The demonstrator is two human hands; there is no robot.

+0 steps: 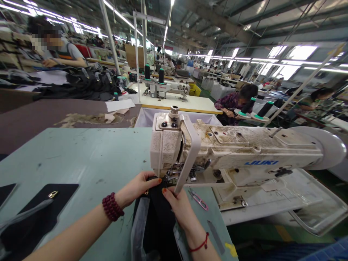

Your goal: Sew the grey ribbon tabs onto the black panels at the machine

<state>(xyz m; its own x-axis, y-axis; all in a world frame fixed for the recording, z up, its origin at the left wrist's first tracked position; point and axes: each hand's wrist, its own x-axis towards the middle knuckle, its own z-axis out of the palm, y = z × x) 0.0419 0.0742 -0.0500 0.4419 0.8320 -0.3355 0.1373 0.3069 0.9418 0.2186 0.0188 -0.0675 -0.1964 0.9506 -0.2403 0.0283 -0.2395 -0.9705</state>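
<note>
Both hands press black fabric under sewing machine.

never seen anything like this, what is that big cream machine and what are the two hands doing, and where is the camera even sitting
The camera is worn on the person's head, looking forward and down, so the two arms reaching in from the bottom are that person's own. The big cream machine is an industrial sewing machine, set on a pale green table. Both hands press on a piece of black fabric right under the needle end: the left hand, with a dark bead bracelet, and the right hand, with a thin red string at the wrist. Neither hand is closed around anything. On the table lie small pink thread snips and, to the left, another black piece with a metal ring. Other people work at tables behind.
</note>
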